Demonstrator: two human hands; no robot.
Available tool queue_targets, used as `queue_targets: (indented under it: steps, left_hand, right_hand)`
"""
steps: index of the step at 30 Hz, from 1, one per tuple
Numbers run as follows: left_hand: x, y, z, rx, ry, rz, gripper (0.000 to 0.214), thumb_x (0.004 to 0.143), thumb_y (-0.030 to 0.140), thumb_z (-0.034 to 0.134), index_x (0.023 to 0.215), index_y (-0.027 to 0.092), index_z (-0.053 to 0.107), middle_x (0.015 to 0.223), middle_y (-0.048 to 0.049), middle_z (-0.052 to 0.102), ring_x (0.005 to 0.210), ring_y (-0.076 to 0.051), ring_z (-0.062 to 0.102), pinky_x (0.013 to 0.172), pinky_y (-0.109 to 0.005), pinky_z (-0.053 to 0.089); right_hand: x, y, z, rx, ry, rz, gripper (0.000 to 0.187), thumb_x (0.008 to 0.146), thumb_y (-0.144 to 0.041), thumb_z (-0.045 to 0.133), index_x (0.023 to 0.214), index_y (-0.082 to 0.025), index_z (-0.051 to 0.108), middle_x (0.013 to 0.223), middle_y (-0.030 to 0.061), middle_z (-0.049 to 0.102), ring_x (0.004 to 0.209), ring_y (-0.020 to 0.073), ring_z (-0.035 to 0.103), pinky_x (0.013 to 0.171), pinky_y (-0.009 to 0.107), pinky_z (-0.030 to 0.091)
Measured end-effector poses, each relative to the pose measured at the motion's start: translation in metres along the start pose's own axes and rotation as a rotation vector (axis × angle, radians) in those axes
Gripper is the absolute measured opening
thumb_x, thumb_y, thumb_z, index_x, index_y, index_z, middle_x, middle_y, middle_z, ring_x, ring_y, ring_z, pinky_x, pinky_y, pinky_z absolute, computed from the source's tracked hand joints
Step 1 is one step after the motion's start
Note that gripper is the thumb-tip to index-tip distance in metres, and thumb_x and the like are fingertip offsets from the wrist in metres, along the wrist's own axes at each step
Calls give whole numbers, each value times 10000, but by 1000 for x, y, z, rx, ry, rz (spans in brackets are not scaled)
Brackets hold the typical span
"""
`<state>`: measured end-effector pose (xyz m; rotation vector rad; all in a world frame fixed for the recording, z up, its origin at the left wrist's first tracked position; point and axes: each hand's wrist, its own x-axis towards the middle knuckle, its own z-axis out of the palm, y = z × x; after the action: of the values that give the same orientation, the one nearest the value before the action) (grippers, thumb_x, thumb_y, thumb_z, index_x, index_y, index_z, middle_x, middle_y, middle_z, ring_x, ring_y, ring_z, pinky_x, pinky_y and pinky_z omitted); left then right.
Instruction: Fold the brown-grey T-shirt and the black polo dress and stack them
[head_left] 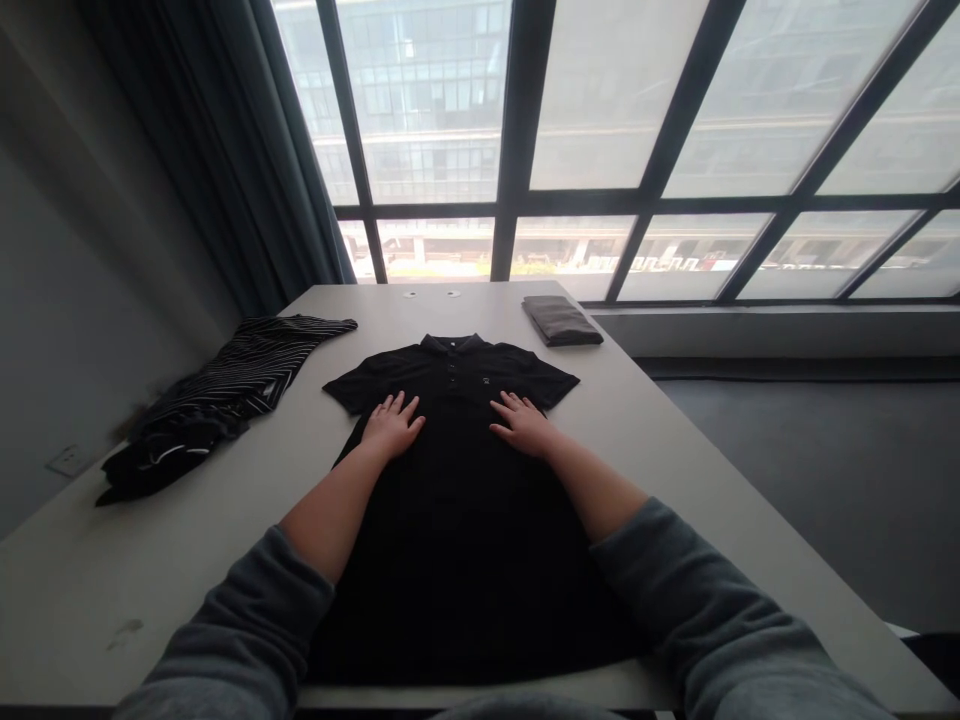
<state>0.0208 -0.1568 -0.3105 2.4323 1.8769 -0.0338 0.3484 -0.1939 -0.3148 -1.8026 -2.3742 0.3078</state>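
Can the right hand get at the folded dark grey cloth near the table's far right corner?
Probably yes, with some forward reach: the right hand lies flat on the black short-sleeved polo shirt, and only the shirt's sleeve and pale tabletop lie between it and the folded dark grey cloth.

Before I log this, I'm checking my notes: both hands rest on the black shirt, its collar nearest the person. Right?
No: the head view shows the collar at the far end, toward the window. The left hand and right hand do rest on the black shirt.
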Motion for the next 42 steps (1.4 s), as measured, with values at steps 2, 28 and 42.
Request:
queue_targets:
  steps: [2,28,42]
  left_hand:
    - [0,-1,0,7,6,11,715,1071,627,299,1695,279,315,1780,-78,202,1637,-326,213,1308,-456,218]
    - [-3,2,-5,-18,0,6,710,1064,605,351,1685,262,347,1767,-112,243,1632,-340,225,1309,-474,218]
    - [-3,0,-3,-8,16,15,709,1062,613,345,1682,269,354,1767,-97,251,1629,-339,235,1306,-465,223]
  right_hand:
    - [-1,16,-10,33,167,11,615,1046,-521,474,1573,-213,553,1727,101,307,1624,309,235,1331,458,200]
    - [13,99,-22,-37,104,652,668,1055,-632,389,1647,-328,430,1717,160,287,1604,448,178,1245,691,184]
    - [21,92,-24,203,463,379,693,871,-239,527,1549,-100,562,1532,167,552,1417,267,530,1248,338,378]
